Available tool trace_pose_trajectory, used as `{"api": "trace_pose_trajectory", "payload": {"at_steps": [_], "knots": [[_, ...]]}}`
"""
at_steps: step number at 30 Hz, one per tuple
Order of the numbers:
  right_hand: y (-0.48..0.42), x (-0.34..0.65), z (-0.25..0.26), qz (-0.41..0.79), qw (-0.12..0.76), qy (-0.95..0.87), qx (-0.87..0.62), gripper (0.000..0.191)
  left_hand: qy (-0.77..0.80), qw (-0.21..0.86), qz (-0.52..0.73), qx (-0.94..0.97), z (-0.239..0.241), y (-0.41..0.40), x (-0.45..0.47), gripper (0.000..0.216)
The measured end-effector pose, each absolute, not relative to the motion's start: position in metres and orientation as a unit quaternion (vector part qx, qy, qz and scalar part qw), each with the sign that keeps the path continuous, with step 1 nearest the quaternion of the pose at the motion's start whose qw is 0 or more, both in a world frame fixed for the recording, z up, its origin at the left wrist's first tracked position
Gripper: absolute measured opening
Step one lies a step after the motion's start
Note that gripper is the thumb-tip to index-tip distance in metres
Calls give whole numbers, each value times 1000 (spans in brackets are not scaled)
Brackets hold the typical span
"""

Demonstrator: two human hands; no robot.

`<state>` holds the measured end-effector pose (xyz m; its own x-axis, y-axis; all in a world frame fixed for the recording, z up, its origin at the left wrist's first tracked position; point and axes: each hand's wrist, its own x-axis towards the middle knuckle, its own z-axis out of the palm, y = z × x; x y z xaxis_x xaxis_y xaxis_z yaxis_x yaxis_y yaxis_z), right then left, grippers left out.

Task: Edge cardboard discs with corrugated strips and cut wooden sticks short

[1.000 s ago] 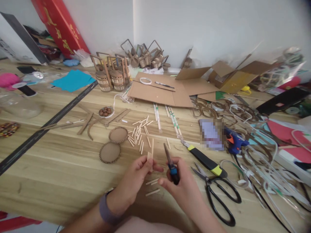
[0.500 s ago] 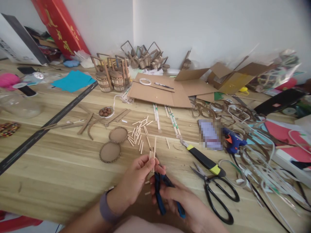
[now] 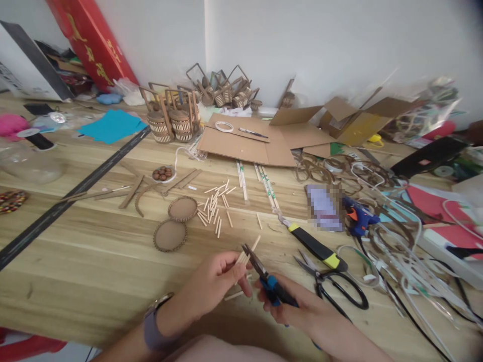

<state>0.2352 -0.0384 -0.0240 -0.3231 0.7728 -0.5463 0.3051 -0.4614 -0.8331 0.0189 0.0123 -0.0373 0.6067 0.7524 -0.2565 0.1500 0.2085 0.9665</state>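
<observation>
My left hand is closed around several thin wooden sticks, one of which juts out farther than the others. In my right hand are pliers with blue-and-black handles. Their jaws lie over the upper part of the held sticks; whether they grip one I cannot tell. Short cut sticks are scattered on the table beyond my hands. To their left lie two round, shallow pieces with braided rims, a nearer one and a farther one.
Black-handled scissors and a yellow-and-black cutter lie right of my hands. Beyond them are a blurred-out phone-like slab and a blue glue gun. Small woven baskets and flat cardboard occupy the back.
The pliers have swung up from below the sticks so their jaws now cross them. My right hand has shifted right, and the sticks have tilted to the right.
</observation>
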Motion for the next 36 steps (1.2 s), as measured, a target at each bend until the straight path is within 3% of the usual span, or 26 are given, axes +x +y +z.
{"api": "trace_pose_trajectory", "payload": {"at_steps": [5,21,36], "knots": [[-32,231,-19,655,159,-505,-540,31,319,711,220,587,-34,12,21,51],[-30,225,-16,650,183,-501,-542,28,319,746,199,550,-37,15,25,54],[-35,220,-32,557,161,-575,-577,15,410,676,131,598,-30,11,24,49]]}}
